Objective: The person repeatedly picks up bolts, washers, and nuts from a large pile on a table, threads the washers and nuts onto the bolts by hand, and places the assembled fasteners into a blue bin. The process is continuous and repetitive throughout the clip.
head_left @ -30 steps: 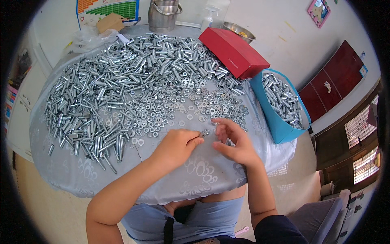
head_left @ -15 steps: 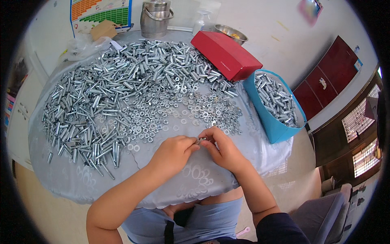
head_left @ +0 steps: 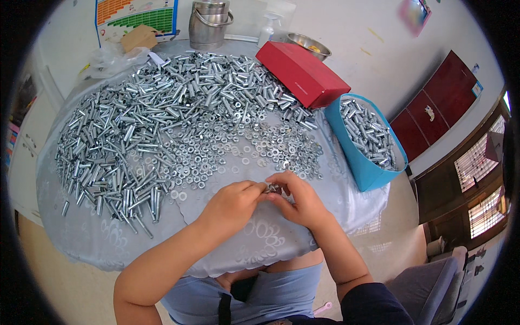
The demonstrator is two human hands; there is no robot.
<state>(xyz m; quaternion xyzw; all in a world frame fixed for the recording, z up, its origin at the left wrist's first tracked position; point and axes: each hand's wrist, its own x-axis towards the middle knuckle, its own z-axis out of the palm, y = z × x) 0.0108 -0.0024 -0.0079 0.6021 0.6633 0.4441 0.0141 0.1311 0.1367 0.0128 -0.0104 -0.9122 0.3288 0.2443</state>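
Above the near part of the table my left hand (head_left: 232,205) and my right hand (head_left: 299,201) meet, fingertips closed together. Between them is a small silver metal fastener (head_left: 273,188), mostly covered by the fingers, so its exact kind does not show. Just beyond the hands lie loose nuts (head_left: 197,162) and a heap of flat washers (head_left: 292,149). A large pile of silver bolts and metal sleeves (head_left: 124,130) spreads over the left and far parts of the table.
A light blue fabric bin (head_left: 360,173) full of metal fasteners stands at the table's right edge, beside a red box (head_left: 306,76). Behind are a steel pot (head_left: 208,30), a spray bottle (head_left: 266,32), a metal bowl (head_left: 319,49) and a plastic bag (head_left: 111,62). A grey tablecloth (head_left: 216,249) covers the table.
The fingers of my right hand have shifted and opened a little around the fastener, so more of its metal shows. Both hands stay at nearly the same place.
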